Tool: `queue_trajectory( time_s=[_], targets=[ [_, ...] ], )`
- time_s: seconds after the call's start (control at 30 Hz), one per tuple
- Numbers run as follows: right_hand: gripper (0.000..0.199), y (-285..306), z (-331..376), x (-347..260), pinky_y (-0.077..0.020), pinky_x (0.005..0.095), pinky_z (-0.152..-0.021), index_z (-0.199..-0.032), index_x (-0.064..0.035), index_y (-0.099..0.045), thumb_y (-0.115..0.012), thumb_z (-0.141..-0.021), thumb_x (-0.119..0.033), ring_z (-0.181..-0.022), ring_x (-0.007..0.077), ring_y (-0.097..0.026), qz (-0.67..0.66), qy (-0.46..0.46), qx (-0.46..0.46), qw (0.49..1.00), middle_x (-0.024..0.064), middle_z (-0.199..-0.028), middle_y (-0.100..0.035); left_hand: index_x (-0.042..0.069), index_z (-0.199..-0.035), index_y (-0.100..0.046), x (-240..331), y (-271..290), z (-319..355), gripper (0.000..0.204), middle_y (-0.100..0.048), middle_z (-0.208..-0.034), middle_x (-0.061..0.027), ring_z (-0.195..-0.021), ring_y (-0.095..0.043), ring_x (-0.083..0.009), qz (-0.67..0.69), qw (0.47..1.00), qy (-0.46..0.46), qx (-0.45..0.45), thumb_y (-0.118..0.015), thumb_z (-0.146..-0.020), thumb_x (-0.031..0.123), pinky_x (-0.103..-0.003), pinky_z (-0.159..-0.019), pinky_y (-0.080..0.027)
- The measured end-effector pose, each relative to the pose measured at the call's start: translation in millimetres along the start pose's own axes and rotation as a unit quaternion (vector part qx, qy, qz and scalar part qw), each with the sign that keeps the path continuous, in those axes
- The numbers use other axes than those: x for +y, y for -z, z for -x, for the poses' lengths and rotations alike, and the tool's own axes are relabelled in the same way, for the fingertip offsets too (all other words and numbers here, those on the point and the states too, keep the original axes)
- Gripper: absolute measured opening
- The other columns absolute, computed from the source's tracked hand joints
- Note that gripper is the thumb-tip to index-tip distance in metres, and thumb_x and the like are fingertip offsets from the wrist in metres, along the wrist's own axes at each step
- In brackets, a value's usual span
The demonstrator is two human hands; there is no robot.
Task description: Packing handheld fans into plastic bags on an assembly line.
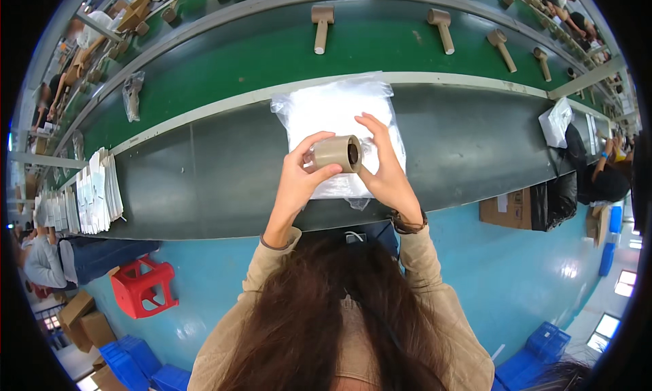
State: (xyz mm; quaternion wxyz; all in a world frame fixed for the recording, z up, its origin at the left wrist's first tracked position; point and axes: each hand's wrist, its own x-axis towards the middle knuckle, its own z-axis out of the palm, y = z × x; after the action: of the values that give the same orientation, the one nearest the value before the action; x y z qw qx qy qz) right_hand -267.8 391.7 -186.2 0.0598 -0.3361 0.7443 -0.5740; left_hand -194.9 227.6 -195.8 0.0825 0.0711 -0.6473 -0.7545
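A beige hair dryer (333, 154) is held above a stack of clear plastic bags (329, 112), its round dark opening turned to the right. My left hand (301, 170) grips the barrel, thumb on the near side and fingers over the far side. The handle cannot be made out. My right hand (389, 170) is beside the open end with fingers spread and thumb near the rim; whether it touches the rim I cannot tell. The bags lie on the dark work surface (468, 133).
Beyond the ledge runs a green conveyor belt (224, 58) carrying several hair dryers, among them one upright in view (322, 27) and a bagged one (133, 95). Paper leaflets (98, 194) stand at left. A cardboard box (506, 209) and red stool (144, 286) are nearby.
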Motion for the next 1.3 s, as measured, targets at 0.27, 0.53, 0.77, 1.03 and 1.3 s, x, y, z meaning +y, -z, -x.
queue_trajectory(
  time_s=[0.27, 0.53, 0.77, 1.03, 1.3],
  targets=[
    [0.014, -23.3, 24.9, 21.5, -0.044, 0.0203, -0.065, -0.097, -0.0016, -0.058, -0.064, -0.086, -0.007, -0.073, 0.0087, -0.058, -0.16, -0.205, 0.055, 0.964, 0.001, -0.082, -0.062, 0.004, -0.128, -0.053, -20.0, 16.1, 13.5, 0.051, -0.058, -0.113, -0.0057, -0.096, -0.054, -0.0122, 0.008, 1.0, 0.027, 0.013, -0.07, -0.08, 0.005, -0.026, -0.079, -0.048],
    [0.01, -27.4, 24.5, 49.4, -0.0447, 0.0209, -0.066, -0.094, -0.0007, -0.06, -0.062, -0.088, -0.008, -0.071, 0.0076, -0.057, -0.252, -0.213, 0.055, 0.942, 0.0018, -0.081, -0.063, 0.008, -0.136, -0.044, -35.1, 30.1, 21.6, 0.057, -0.052, -0.117, -0.0058, -0.097, -0.051, -0.0124, -0.069, 0.996, 0.048, -0.023, -0.064, -0.083, 0.002, -0.025, -0.077, -0.048],
    [0.009, -26.2, 21.7, 42.9, -0.0434, 0.0217, -0.062, -0.093, -0.0012, -0.059, -0.059, -0.089, -0.009, -0.072, 0.0065, -0.055, -0.092, -0.192, 0.004, 0.977, 0.0005, -0.081, -0.061, 0.006, -0.126, -0.051, -34.9, 16.3, 27.0, 0.046, -0.051, -0.111, -0.006, -0.094, -0.051, -0.0144, -0.094, 0.995, 0.031, 0.025, -0.065, -0.082, 0.005, -0.025, -0.074, -0.051],
    [0.01, -21.3, 24.1, 29.0, -0.0368, 0.0209, -0.061, -0.093, -0.0024, -0.056, -0.056, -0.092, -0.012, -0.066, 0.0069, -0.043, -0.137, -0.185, 0.016, 0.973, -0.0021, -0.076, -0.05, 0.005, -0.127, -0.048, -28.6, 10.9, 25.1, 0.052, -0.043, -0.109, -0.0085, -0.097, -0.049, -0.0176, -0.184, 0.979, 0.015, 0.085, -0.068, -0.079, 0.007, -0.029, -0.077, -0.055],
    [0.019, 3.4, -6.2, 36.7, -0.0369, 0.0215, -0.058, -0.088, -0.0028, -0.06, -0.074, -0.076, -0.01, -0.065, 0.0055, -0.046, 0.022, 0.009, -0.022, 0.999, -0.004, -0.076, -0.056, 0.005, -0.132, -0.041, -9.9, -2.8, 26.7, 0.073, -0.043, -0.107, -0.0088, -0.098, -0.048, -0.0187, -0.202, 0.975, 0.0, 0.096, -0.075, -0.067, 0.003, -0.032, -0.084, -0.054]
  ],
)
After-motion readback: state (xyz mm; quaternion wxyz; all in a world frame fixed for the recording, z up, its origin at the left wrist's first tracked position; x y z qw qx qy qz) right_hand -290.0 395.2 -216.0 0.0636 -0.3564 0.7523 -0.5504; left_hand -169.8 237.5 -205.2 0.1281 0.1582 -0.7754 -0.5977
